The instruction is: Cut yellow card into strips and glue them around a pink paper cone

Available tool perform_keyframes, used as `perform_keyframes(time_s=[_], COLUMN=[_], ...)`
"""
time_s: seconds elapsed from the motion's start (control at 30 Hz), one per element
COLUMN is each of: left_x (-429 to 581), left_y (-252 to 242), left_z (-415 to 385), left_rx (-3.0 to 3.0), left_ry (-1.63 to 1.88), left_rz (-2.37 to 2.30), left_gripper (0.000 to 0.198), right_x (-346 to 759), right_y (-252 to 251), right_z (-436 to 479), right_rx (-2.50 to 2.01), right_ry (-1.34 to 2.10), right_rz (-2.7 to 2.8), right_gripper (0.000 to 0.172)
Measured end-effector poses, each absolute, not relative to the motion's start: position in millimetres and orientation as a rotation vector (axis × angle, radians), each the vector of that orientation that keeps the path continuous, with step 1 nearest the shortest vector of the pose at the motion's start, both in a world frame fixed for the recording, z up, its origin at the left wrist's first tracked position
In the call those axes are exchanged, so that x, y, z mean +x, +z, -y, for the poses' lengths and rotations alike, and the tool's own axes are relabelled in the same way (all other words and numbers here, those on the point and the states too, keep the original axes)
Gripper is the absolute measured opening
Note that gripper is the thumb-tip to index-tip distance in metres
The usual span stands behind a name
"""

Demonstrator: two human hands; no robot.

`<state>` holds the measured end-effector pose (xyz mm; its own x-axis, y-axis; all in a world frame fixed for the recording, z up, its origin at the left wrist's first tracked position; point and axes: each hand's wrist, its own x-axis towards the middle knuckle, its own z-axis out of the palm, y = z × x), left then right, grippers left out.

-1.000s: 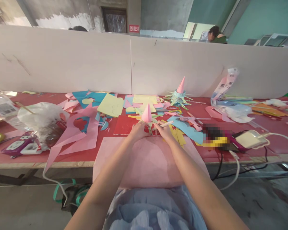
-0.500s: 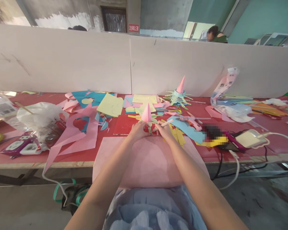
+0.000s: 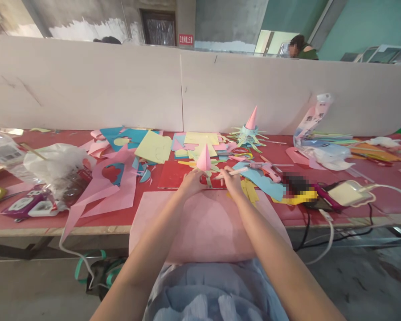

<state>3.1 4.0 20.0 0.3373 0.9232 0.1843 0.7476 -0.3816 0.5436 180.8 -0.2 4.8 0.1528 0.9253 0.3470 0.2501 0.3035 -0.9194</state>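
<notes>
A pink paper cone (image 3: 204, 158) with pale green strips (image 3: 214, 167) round its base stands upright on a red board (image 3: 172, 174). My left hand (image 3: 191, 182) is at the cone's lower left, its fingers closed at the base; the fingertips are partly hidden. In my right hand (image 3: 231, 179) is a slim pale pen (image 3: 238, 170), its tip pointing left toward the green strips. A large pink sheet (image 3: 200, 223) lies under my forearms. Behind, to the right, stands a second pink cone (image 3: 252, 118) in a blue-green ring with spread strips.
Cut paper (image 3: 153, 147) lies behind the board. A pink glue gun (image 3: 267, 170) and blue paper (image 3: 263, 183) are on the right, near a white charger (image 3: 345, 194) with cables. Plastic bags (image 3: 58, 165) and a purple box (image 3: 23, 204) sit left. A white partition (image 3: 120, 84) stands behind.
My right hand has shifted slightly right with the pen, which now lies flatter and a little away from the cone's base. My left hand and the cone look unmoved.
</notes>
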Motion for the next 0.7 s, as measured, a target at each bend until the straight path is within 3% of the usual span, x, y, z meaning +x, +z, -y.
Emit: perform_keyframes(time_s=[0.17,0.33,0.7], left_x=[5,4,4], left_y=[21,23,26], left_z=[-4,-5,-3], left_rx=[2.185,2.135,2.178], left_ry=[0.799,1.010,0.828], left_rz=[-1.485,-1.656,-1.673], left_gripper=[0.022,0.032,0.041], right_x=[191,193,190], right_y=[11,11,-9], right_z=[-3,-3,-10], right_rx=[-1.260,-1.227,-1.410], right_ry=[0.308,0.136,-0.002], right_rz=[1.066,1.184,1.708], right_gripper=[0.029,0.034,0.020])
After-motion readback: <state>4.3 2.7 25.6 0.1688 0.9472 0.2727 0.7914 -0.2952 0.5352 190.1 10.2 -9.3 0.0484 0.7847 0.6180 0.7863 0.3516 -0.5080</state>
